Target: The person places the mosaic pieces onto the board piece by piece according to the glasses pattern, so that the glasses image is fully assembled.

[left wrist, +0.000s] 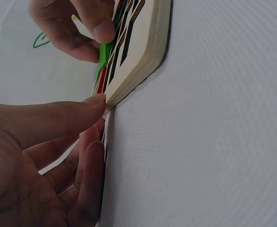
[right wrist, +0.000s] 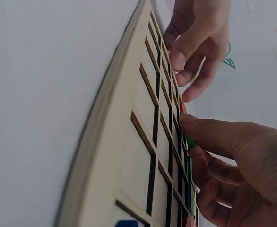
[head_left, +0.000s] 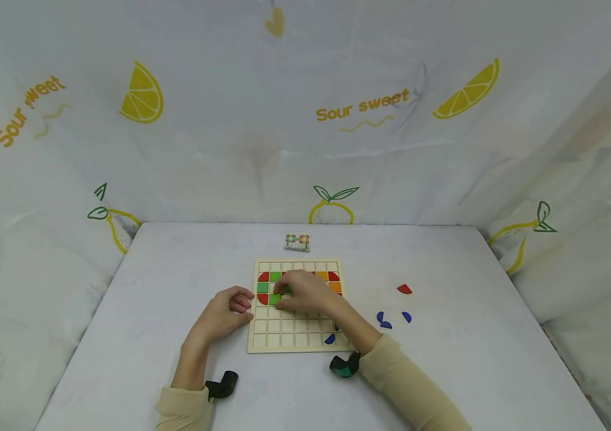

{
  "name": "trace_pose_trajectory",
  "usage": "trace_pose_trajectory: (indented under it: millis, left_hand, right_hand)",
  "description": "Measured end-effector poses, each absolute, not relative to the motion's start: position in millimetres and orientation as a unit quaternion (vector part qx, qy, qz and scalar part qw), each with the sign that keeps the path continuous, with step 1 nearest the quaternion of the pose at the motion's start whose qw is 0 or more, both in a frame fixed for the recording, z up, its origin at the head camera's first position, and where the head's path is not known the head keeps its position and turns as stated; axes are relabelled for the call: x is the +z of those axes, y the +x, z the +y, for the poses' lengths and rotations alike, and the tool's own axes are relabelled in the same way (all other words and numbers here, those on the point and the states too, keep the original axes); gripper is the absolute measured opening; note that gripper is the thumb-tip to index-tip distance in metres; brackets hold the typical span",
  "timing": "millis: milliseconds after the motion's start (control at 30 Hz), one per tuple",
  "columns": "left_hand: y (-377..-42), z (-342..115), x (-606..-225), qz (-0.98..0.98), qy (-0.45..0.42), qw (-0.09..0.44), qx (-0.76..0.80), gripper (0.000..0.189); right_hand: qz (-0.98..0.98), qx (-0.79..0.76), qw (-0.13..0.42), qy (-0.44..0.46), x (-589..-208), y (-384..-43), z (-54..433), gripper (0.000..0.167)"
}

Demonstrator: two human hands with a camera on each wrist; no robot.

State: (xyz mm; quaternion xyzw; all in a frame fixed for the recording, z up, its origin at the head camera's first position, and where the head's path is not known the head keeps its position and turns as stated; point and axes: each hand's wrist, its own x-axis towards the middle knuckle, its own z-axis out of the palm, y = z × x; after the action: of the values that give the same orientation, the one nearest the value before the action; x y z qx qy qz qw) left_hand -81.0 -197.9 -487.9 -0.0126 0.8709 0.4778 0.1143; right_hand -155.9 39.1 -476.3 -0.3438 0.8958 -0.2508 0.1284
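A pale wooden grid board lies on the white table, with red, green and orange pieces set in its upper rows. My right hand reaches over the board and pinches a green square piece between thumb and fingers, at the left part of the pattern. The hand and forearm hide the middle of the pattern. On the board's left side, my left hand touches the edge with its thumb tip, the other fingers loosely bent beside it. A blue half-round piece lies on the board's lower right.
Right of the board are several loose blue half-round pieces and a red quarter-round piece. A small pattern card lies beyond the board. Black wrist devices sit at both sleeves, and a printed white cloth hangs behind.
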Motion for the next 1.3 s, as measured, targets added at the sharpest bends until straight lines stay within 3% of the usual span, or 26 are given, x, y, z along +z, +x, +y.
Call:
trace_pose_trajectory:
  millis: [533, 967, 1300]
  left_hand:
    - [-80.8, -197.0, -486.9, 0.871, -0.012, 0.113, 0.477, 0.036]
    - [-79.0, -195.0, -484.9, 0.872, -0.014, 0.108, 0.478, 0.037]
    - [-78.9, -195.4, -485.7, 0.872, -0.022, 0.11, 0.476, 0.036]
  right_hand:
    - [0.89, -0.278, 0.127, -0.339, -468.8, -152.9, 48.2, 0.028]
    - [0.876, -0.342, 0.107, -0.323, -457.6, -148.1, 88.0, 0.032]
    - [0.888, -0.366, 0.116, -0.253, -451.0, -147.2, 135.7, 0.034]
